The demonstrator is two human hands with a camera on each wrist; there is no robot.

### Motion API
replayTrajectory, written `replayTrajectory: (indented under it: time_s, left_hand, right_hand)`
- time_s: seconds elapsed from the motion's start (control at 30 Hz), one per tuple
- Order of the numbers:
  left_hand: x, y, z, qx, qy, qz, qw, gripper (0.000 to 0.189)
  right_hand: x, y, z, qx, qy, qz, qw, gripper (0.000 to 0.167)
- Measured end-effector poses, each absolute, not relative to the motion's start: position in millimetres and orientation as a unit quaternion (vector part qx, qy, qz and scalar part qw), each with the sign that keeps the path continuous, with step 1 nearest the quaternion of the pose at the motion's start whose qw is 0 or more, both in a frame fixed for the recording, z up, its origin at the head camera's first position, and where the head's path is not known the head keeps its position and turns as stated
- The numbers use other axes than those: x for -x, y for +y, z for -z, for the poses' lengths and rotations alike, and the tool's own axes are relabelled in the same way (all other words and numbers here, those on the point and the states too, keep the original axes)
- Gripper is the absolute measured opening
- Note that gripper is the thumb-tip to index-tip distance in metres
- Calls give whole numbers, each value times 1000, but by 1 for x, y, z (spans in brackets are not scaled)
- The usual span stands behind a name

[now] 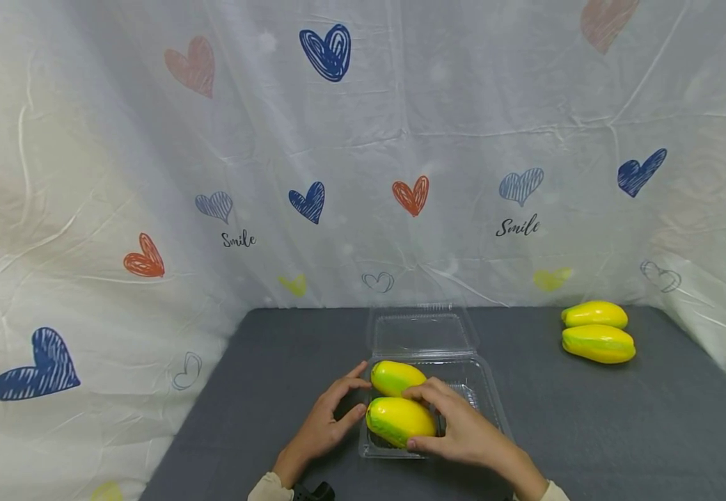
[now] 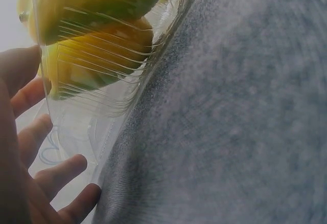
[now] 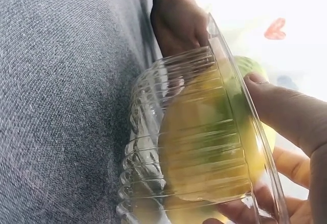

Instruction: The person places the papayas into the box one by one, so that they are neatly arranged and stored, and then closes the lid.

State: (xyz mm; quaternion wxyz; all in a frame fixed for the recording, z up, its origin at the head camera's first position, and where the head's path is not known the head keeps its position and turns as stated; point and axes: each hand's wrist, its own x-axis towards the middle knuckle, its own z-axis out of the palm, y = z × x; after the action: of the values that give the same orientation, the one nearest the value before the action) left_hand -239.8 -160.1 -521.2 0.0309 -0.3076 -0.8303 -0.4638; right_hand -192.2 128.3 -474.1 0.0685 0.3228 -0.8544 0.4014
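Observation:
Two yellow-green papayas lie one behind the other in the left part of a clear plastic clamshell box [image 1: 494,403] with its lid [image 1: 422,334] folded back. My right hand [image 1: 463,424] grips the front papaya [image 1: 400,421] at its right end, thumb on the near side and fingers behind it. The rear papaya [image 1: 397,378] lies just beyond those fingers. At the box's left edge, my left hand [image 1: 328,417] has its fingers spread and touches the rim. Through the ribbed wall in the right wrist view, the gripped papaya [image 3: 199,137] shows inside the box.
Two more papayas lie at the back right of the grey-covered table [image 1: 588,431], a rear one [image 1: 596,314] and a nearer one [image 1: 598,344]. Behind the table hangs a white curtain [image 1: 363,153] printed with hearts.

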Motion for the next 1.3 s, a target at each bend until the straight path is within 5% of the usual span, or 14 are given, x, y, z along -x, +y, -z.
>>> replayTrajectory:
  time_s: [0.77, 1.3]
  left_hand:
    - [239, -159, 521, 297, -833, 466, 31, 32]
    - [239, -159, 520, 300, -833, 465, 31, 33]
  right_hand:
    - [193, 136, 469, -337, -845, -401, 108, 51]
    - [199, 155, 459, -281, -868, -400, 87, 51]
